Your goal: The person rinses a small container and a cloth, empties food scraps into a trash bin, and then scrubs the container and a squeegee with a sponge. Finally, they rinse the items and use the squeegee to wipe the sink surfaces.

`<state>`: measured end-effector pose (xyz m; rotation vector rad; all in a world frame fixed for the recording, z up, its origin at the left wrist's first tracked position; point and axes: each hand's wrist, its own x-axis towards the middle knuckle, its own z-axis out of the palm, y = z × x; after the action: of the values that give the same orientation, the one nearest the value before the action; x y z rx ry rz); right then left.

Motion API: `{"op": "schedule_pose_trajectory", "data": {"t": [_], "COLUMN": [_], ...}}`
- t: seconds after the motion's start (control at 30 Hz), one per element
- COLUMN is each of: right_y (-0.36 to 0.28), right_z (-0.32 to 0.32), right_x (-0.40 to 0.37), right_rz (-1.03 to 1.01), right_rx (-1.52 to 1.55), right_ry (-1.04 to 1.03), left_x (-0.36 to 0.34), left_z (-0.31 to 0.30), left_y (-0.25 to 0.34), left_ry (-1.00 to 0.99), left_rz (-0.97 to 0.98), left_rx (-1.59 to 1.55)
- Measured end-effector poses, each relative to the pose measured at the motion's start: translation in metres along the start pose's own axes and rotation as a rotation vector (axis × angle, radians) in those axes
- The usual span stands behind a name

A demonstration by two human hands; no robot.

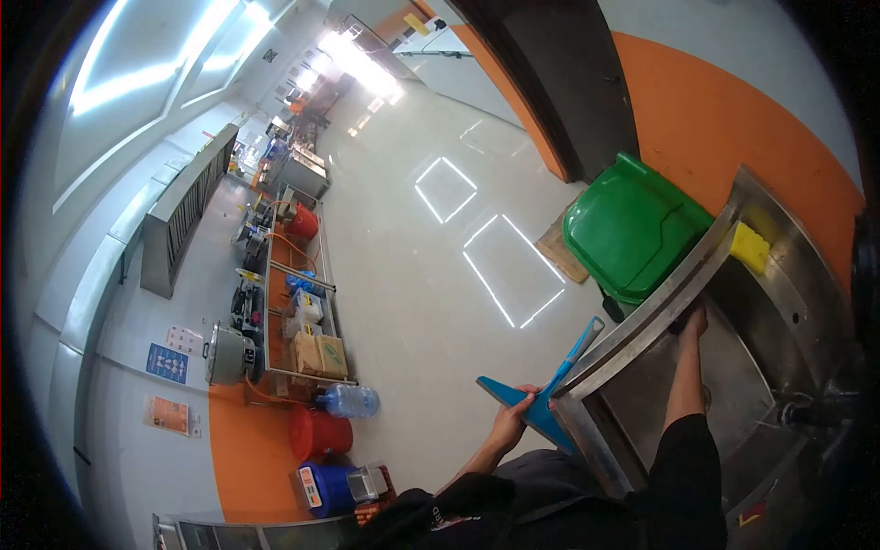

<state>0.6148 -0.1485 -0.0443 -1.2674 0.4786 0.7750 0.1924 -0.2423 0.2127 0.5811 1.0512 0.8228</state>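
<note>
My left hand [511,418] is closed on the head of a blue squeegee [550,423], just outside the sink's near-left edge. The squeegee's handle points up and away, along the outer side of the steel sink [587,374]. Inside the basin, my right hand [695,326] reaches down by the far wall. Its fingers are curled near something dark, too hidden to name. A yellow sponge [750,247] lies on the sink's far ledge, beyond my right hand.
Past the sink stands a green lidded bin [628,229], with a cardboard piece [561,247] behind it. A steel counter [269,339] with pots lines the left wall. Nearby are a water bottle [350,401], a red bucket [316,434] and a blue container [330,488]. The tap [807,411] is at right.
</note>
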Motion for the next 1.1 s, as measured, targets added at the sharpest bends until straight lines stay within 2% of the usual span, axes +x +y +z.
{"op": "schedule_pose_trajectory", "data": {"t": [0.03, 0.1, 0.17, 0.2, 0.23, 0.27, 0.33, 0.4, 0.47, 0.5, 0.6, 0.63, 0.67, 0.73, 0.77, 0.87, 0.9, 0.97, 1.0, 1.03, 1.07, 1.1], "right_y": [-0.01, -0.035, -0.05, -0.067, -0.095, -0.111, -0.131, -0.157, -0.168, -0.2, -0.231, -0.237, -0.243, -0.25, -0.252, -0.258, -0.257, -0.256, -0.241, -0.232, -0.248, -0.247], "right_z": [-0.009, -0.049, -0.104, -0.134, -0.144, -0.175, -0.243, -0.311, -0.346, -0.344, -0.388, -0.395, -0.393, -0.38, -0.38, -0.386, -0.41, -0.448, -0.416, -0.388, -0.352, -0.35], "right_x": [-0.007, -0.028, -0.035, -0.037, -0.092, -0.109, -0.102, -0.093, -0.101, -0.115, -0.052, -0.036, -0.035, -0.036, -0.03, 0.004, 0.055, 0.153, 0.111, 0.07, 0.001, -0.001], "right_rz": [-0.016, 0.213, -0.019, 0.054, -0.003, -0.057, -0.146, -0.095, -0.512, -0.159, -0.149, -0.217, -0.226, -0.435, -0.438, -0.731, -0.61, -0.179, -0.344, -0.359, -0.407, -0.453], "right_rx": [0.003, 0.226, 0.315, 0.312, 0.276, 0.251, 0.213, 0.119, -0.194, -0.215, -0.312, -0.374, -0.379, -0.233, -0.236, -0.699, -0.539, -0.231, -0.184, 0.067, -0.096, -0.075], "right_ry": [-0.006, -0.534, -0.681, -0.841, -0.492, -0.474, -0.273, -0.277, -0.275, -0.16, -0.123, -0.015, -0.018, 0.154, 0.147, 0.349, 0.038, -0.448, -0.218, -0.18, -0.198, -0.107], "left_x": [0.0, -0.001, -0.006, -0.007, -0.009, -0.011, -0.014, -0.019, -0.023, -0.024, -0.023, -0.024, -0.024, -0.03, -0.034, -0.038, -0.038, -0.039, -0.04, -0.038, -0.039, -0.039], "left_z": [0.001, 0.004, 0.003, 0.001, -0.002, -0.004, -0.005, -0.004, -0.002, -0.002, -0.006, -0.006, -0.004, 0.0, 0.0, -0.007, -0.01, -0.014, -0.009, -0.006, 0.0, 0.005], "left_y": [-0.001, -0.004, -0.006, -0.007, -0.009, -0.01, -0.012, -0.014, -0.016, -0.02, -0.033, -0.037, -0.041, -0.045, -0.047, -0.055, -0.056, -0.059, -0.055, -0.055, -0.048, -0.048], "left_ry": [-0.022, -0.06, -0.072, -0.081, -0.089, -0.095, -0.098, -0.097, -0.069, -0.069, -0.123, -0.141, -0.158, -0.15, -0.138, -0.142, -0.146, -0.091, -0.09, -0.056, -0.082, -0.081], "left_rz": [0.01, 0.031, 0.018, 0.03, 0.018, 0.005, 0.0, -0.012, -0.045, -0.046, -0.061, -0.046, -0.03, 0.003, 0.027, 0.067, 0.057, 0.043, 0.035, 0.064, 0.037, 0.031], "left_rx": [0.005, 0.0, 0.011, -0.001, 0.01, 0.021, -0.008, -0.041, -0.021, -0.034, -0.054, -0.057, -0.062, -0.063, -0.052, -0.055, -0.053, 0.015, 0.042, 0.045, 0.022, -0.042]}}
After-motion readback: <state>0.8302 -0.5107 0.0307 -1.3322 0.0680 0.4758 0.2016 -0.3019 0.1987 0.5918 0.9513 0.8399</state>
